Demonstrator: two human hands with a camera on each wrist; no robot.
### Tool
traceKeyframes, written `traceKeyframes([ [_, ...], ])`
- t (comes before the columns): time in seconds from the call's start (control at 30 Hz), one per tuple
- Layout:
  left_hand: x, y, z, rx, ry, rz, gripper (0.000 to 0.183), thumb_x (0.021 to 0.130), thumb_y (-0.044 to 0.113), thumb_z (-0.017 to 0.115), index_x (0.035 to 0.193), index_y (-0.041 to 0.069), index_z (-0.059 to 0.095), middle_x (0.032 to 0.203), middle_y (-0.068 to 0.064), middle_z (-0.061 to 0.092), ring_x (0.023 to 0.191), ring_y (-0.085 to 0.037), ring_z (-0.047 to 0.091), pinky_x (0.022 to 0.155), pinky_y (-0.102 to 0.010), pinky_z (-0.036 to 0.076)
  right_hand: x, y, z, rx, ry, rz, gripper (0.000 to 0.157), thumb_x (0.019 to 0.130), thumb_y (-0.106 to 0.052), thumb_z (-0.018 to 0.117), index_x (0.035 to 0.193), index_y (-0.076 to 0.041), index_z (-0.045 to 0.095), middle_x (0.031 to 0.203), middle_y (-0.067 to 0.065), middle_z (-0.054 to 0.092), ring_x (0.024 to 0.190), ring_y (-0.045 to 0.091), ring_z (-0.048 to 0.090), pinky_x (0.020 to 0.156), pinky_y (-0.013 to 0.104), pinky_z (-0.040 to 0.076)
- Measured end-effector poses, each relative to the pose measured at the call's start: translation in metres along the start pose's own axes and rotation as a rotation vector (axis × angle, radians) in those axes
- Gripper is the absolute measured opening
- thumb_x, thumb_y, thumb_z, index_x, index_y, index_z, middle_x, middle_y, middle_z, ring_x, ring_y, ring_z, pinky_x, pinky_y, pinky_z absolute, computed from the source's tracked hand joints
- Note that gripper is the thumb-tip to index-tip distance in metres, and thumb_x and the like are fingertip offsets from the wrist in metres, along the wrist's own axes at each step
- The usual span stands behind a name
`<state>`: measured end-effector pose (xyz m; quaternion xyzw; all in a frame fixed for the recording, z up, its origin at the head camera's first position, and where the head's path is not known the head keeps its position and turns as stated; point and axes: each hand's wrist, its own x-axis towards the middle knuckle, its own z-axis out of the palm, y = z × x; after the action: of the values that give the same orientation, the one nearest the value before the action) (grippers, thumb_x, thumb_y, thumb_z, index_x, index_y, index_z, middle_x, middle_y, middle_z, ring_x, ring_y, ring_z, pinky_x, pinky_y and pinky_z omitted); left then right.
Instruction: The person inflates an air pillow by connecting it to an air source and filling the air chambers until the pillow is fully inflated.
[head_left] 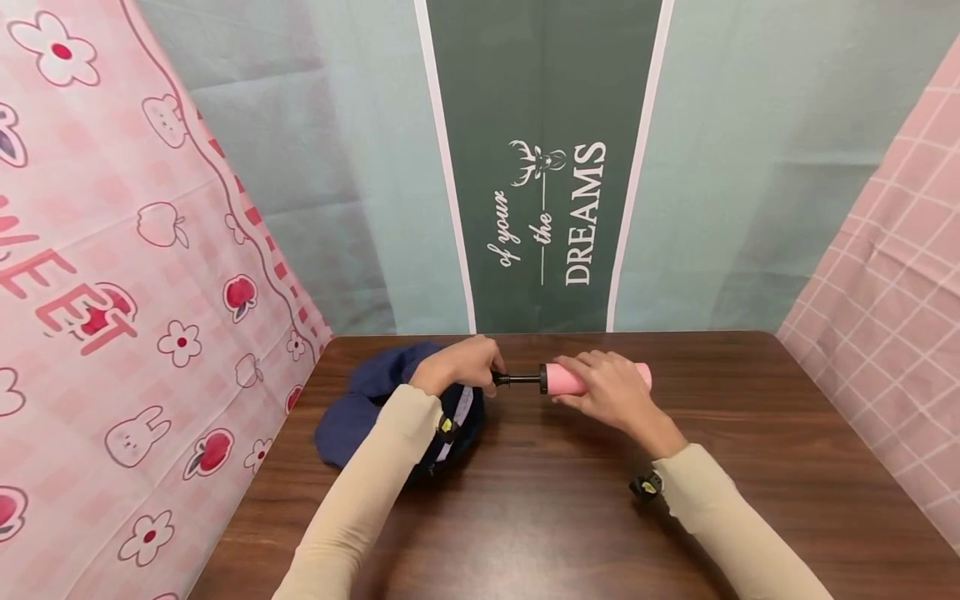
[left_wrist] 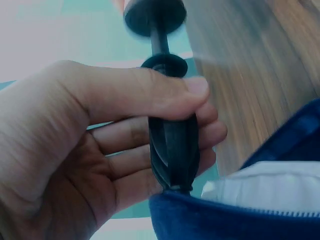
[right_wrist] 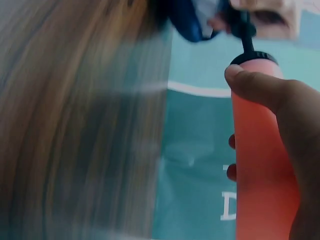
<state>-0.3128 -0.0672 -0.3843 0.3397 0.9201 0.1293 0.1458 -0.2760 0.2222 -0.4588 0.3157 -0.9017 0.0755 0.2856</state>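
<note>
My left hand [head_left: 467, 364] grips the ribbed black handle [left_wrist: 174, 150] of a hand pump, thumb across its front and fingers behind. A thin black rod [head_left: 523, 379] runs from that handle into the pump's pink barrel [head_left: 564, 380]. My right hand [head_left: 611, 390] wraps round this barrel, its thumb near the black collar [right_wrist: 252, 56]. The pump lies roughly level over the table. Under my left wrist is a navy U-shaped neck pillow [head_left: 347, 427], unzipped, with a whitish inner lining [left_wrist: 270, 192] showing. The handle's lower end meets the pillow's blue edge in the left wrist view.
The brown wooden table [head_left: 540, 517] extends to a green printed cloth [head_left: 543, 83] hanging at its back edge. A pink patterned cloth [head_left: 187, 275] hangs on the left, and a pink checked one [head_left: 892, 283] on the right. Each wrist wears a small black camera.
</note>
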Motion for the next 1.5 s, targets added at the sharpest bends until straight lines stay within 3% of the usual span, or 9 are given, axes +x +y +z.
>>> traceKeyframes([
  [0.1,0.003,0.006,0.002,0.034,0.007,0.020,0.034,0.082,0.008,0.090,0.115,0.005,0.083,0.115,-0.010,0.081,0.096,-0.020,0.077,0.087,-0.034,0.062,0.006,-0.013,0.006,-0.016,0.022,-0.038,0.069,0.075,-0.054,0.093,0.128,-0.014,0.074,0.102,0.010,0.078,0.091,0.033,0.074,0.081,0.049,0.059],
  [0.4,0.005,0.008,0.006,0.032,-0.001,0.034,0.023,0.082,0.008,0.090,0.104,0.009,0.085,0.092,-0.002,0.081,0.071,-0.008,0.063,0.069,-0.025,0.053,0.015,-0.031,0.014,-0.030,0.014,-0.079,0.067,0.081,-0.058,0.088,0.128,-0.012,0.074,0.100,0.010,0.077,0.089,0.030,0.073,0.079,0.047,0.059],
  [0.83,0.005,0.002,0.005,0.020,-0.002,0.022,0.033,0.084,0.009,0.089,0.116,0.007,0.083,0.112,-0.007,0.082,0.089,-0.016,0.075,0.083,-0.032,0.061,0.010,-0.017,0.012,-0.002,0.010,-0.058,0.069,0.077,-0.061,0.090,0.127,-0.014,0.075,0.100,0.009,0.078,0.084,0.030,0.073,0.071,0.046,0.059],
  [1.1,-0.005,-0.015,-0.001,-0.084,-0.013,-0.025,0.038,0.086,0.002,0.084,0.125,0.005,0.079,0.125,-0.012,0.078,0.093,-0.018,0.077,0.080,-0.031,0.061,-0.002,0.010,0.002,0.033,-0.025,0.014,0.067,0.075,-0.057,0.093,0.127,-0.018,0.076,0.103,0.008,0.079,0.088,0.031,0.073,0.073,0.048,0.058],
  [1.27,-0.012,-0.024,-0.005,-0.046,-0.001,-0.052,0.037,0.086,0.002,0.084,0.123,0.004,0.080,0.125,-0.012,0.079,0.097,-0.020,0.077,0.080,-0.029,0.060,-0.009,0.026,-0.003,0.018,-0.029,0.057,0.067,0.072,-0.056,0.094,0.125,-0.018,0.077,0.106,0.010,0.080,0.088,0.033,0.074,0.074,0.050,0.058],
  [1.5,-0.003,-0.011,0.000,0.012,0.015,0.000,0.035,0.085,0.003,0.085,0.120,0.005,0.081,0.122,-0.012,0.079,0.099,-0.022,0.077,0.083,-0.032,0.061,-0.002,0.014,0.001,0.015,-0.038,0.021,0.068,0.076,-0.057,0.091,0.127,-0.017,0.076,0.105,0.010,0.079,0.089,0.033,0.074,0.075,0.051,0.059],
])
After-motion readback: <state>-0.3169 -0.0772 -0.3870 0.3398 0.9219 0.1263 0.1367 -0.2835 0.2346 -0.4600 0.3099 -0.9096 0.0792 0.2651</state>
